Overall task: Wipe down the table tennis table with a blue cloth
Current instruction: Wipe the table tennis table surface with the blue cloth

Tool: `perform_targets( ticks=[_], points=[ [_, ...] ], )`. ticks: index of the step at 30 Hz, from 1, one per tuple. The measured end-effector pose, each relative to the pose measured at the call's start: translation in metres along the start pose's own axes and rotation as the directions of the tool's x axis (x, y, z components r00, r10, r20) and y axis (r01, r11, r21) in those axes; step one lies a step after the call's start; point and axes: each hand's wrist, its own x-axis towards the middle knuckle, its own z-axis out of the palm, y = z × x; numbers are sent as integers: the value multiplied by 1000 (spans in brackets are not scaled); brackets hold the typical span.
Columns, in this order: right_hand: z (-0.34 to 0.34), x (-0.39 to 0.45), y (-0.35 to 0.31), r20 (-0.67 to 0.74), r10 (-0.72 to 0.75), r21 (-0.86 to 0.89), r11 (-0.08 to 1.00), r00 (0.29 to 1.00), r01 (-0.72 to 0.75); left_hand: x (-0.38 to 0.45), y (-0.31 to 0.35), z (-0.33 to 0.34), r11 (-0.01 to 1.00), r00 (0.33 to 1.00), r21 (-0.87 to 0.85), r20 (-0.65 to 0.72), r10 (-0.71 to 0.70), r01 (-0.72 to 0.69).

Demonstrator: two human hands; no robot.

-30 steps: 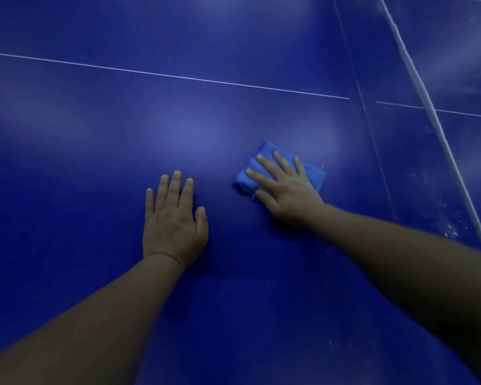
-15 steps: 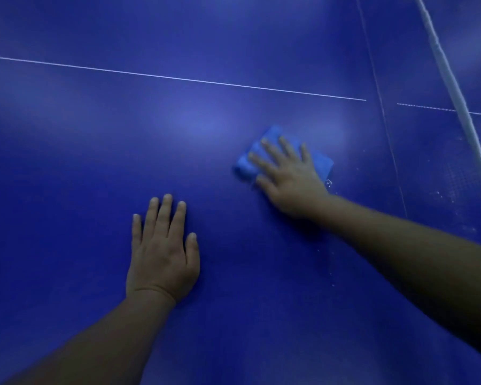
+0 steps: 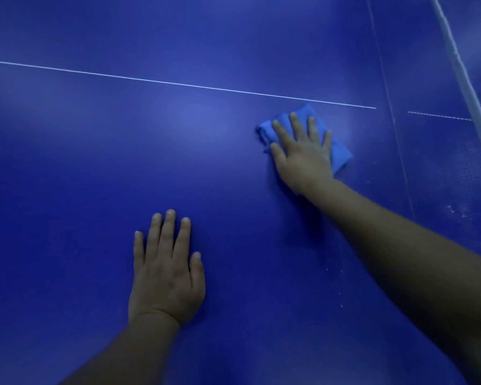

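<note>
The right hand [image 3: 303,159] lies flat on a folded blue cloth [image 3: 340,152], fingers straight and spread, pressing it onto the table tennis table [image 3: 95,162]. The cloth sits just on the near side of the thin white centre line [image 3: 178,84], toward the right part of the playing surface, and its edges show beyond the fingertips and past the little-finger side of the palm. The left hand [image 3: 165,276] rests palm-down on the bare tabletop, nearer the person and well apart from the cloth, fingers extended and close together, holding nothing. At the far right the net [image 3: 461,68] runs with its white top band, and pale specks dot the surface near it.
</note>
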Motion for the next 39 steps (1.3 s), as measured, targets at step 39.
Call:
perform_targets(
  ticks=[39],
  points=[
    [-7, 41, 39, 13, 327, 112, 939, 945, -326, 1, 1, -1, 1000, 1000, 9, -4, 5, -5]
  ],
)
